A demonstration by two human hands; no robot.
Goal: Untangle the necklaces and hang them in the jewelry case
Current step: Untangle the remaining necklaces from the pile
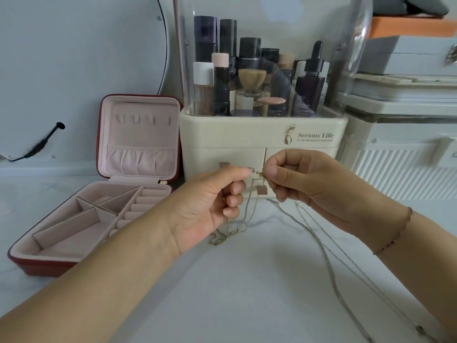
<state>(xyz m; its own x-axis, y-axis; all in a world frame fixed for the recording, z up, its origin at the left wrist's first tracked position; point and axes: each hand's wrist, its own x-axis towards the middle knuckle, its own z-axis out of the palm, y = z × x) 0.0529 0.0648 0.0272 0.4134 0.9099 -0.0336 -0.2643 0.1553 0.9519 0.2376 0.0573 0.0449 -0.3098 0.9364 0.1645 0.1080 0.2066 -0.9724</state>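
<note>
A thin gold necklace (pixel 243 220) hangs from between my two hands, its lower loop resting on the white marble table (pixel 247 280). My left hand (pixel 212 206) pinches one end of the chain near the clasp. My right hand (pixel 304 184) pinches the other end, fingers curled. Two silver necklaces (pixel 329 266) lie stretched across the table toward the lower right. The red jewelry case (pixel 99 194) stands open at the left, with a pink lining, a row of hooks in its upright lid and divided compartments in its base.
A cream cosmetics organizer (pixel 259 139) full of bottles stands right behind my hands, its drawer tab (pixel 261 190) by the chain. White storage boxes (pixel 400 134) are stacked at the right. A round mirror (pixel 81 70) with a black cable leans at the back left.
</note>
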